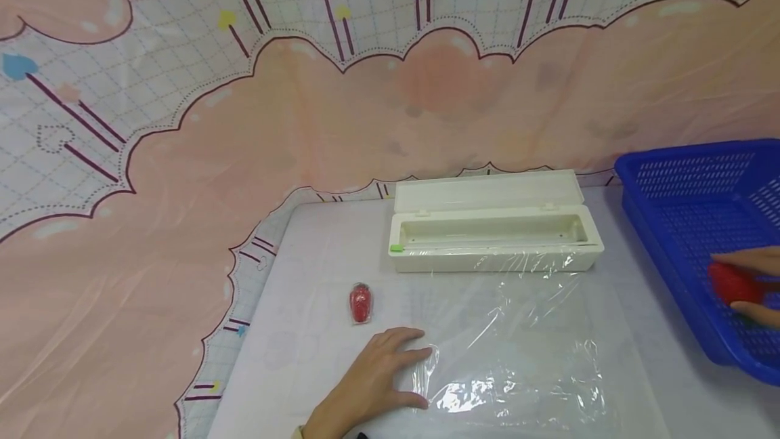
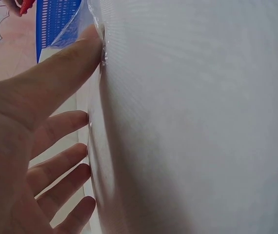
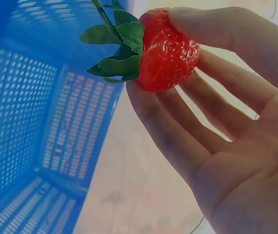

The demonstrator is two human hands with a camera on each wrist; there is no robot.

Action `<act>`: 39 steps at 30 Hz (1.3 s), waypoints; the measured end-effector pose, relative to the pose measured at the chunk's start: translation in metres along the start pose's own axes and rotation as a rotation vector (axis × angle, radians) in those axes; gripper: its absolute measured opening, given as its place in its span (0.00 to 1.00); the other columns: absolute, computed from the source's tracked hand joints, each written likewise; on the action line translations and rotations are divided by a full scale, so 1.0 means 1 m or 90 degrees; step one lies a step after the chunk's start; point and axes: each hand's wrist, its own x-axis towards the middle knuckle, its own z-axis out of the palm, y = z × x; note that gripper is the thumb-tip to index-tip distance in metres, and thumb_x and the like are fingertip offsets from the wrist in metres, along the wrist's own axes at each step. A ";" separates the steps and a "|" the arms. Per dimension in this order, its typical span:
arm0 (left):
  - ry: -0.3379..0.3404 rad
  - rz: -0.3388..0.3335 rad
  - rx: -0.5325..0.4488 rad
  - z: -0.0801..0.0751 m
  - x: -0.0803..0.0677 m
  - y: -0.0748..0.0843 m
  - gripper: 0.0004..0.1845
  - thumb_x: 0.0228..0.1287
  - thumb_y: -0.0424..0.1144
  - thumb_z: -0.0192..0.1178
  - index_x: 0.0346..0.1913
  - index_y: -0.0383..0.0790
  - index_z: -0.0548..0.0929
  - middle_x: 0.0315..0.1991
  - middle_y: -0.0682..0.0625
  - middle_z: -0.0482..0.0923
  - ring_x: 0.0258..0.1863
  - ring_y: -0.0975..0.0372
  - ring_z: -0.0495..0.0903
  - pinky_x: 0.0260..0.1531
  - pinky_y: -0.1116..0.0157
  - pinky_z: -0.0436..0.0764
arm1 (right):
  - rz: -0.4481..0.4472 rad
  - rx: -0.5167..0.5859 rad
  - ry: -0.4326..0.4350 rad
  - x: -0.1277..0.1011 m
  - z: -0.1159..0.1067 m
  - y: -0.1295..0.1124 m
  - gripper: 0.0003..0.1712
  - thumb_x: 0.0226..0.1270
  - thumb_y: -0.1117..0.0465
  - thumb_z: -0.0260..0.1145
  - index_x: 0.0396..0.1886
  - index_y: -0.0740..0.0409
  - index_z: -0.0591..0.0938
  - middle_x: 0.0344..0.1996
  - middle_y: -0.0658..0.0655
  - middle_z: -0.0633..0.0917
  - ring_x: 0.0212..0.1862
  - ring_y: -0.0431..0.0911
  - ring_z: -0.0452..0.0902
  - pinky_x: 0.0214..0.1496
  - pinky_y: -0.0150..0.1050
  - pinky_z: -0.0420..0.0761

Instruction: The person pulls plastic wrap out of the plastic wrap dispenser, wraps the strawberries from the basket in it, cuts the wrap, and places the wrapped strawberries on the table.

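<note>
Head view shows the left hand [image 1: 372, 385] lying flat with straight fingers on the near left edge of a sheet of cling film [image 1: 518, 351] spread over the worktop [image 1: 305, 249], pressing it down rather than gripping it. The film runs back to an open white dispenser box [image 1: 493, 236]. The right hand [image 1: 752, 286] is inside the blue basket [image 1: 682, 222] at the far right, its thumb and fingers pinching a red strawberry [image 1: 731, 283]; the right wrist view shows the berry [image 3: 166, 51] held at the fingertips with its green leaves pointing toward the basket wall. Another strawberry, already wrapped [image 1: 360, 303], lies on the worktop just beyond the left hand. The fingertip hold looks light, so the berry could slip and drop. If the left hand lifts, the thin film may curl or cling to itself.
</note>
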 end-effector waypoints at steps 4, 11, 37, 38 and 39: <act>-0.003 -0.002 0.000 0.001 0.000 0.000 0.38 0.47 0.64 0.73 0.62 0.54 0.81 0.65 0.55 0.73 0.66 0.59 0.69 0.63 0.56 0.72 | -0.013 0.027 -0.028 0.009 -0.002 -0.023 0.68 0.21 0.74 0.86 0.61 0.16 0.69 0.53 0.13 0.55 0.52 0.12 0.55 0.32 0.08 0.66; -0.008 -0.001 0.000 0.001 0.000 0.000 0.38 0.47 0.64 0.73 0.62 0.54 0.81 0.65 0.55 0.73 0.66 0.58 0.69 0.64 0.55 0.71 | -0.068 0.003 -0.023 0.025 -0.008 -0.052 0.51 0.30 0.59 0.88 0.58 0.24 0.76 0.50 0.26 0.72 0.49 0.12 0.57 0.36 0.09 0.67; -0.022 -0.014 -0.008 -0.001 -0.001 0.001 0.37 0.48 0.64 0.72 0.62 0.55 0.81 0.65 0.56 0.73 0.66 0.59 0.69 0.64 0.56 0.71 | -0.073 0.039 -0.192 0.064 0.017 -0.142 0.41 0.38 0.69 0.83 0.58 0.49 0.81 0.51 0.50 0.81 0.42 0.40 0.78 0.36 0.29 0.84; -0.019 -0.012 -0.007 -0.001 -0.001 0.001 0.37 0.48 0.64 0.72 0.62 0.55 0.81 0.65 0.56 0.73 0.66 0.59 0.69 0.64 0.56 0.71 | -0.080 0.047 -0.196 0.064 0.020 -0.144 0.41 0.39 0.69 0.83 0.58 0.49 0.81 0.52 0.49 0.81 0.43 0.39 0.78 0.36 0.29 0.84; -0.015 -0.009 -0.006 0.000 -0.001 0.001 0.37 0.48 0.64 0.72 0.62 0.55 0.81 0.65 0.56 0.73 0.66 0.59 0.69 0.64 0.56 0.71 | -0.084 0.059 -0.202 0.064 0.022 -0.146 0.41 0.40 0.69 0.83 0.59 0.48 0.81 0.52 0.49 0.81 0.44 0.39 0.78 0.37 0.28 0.84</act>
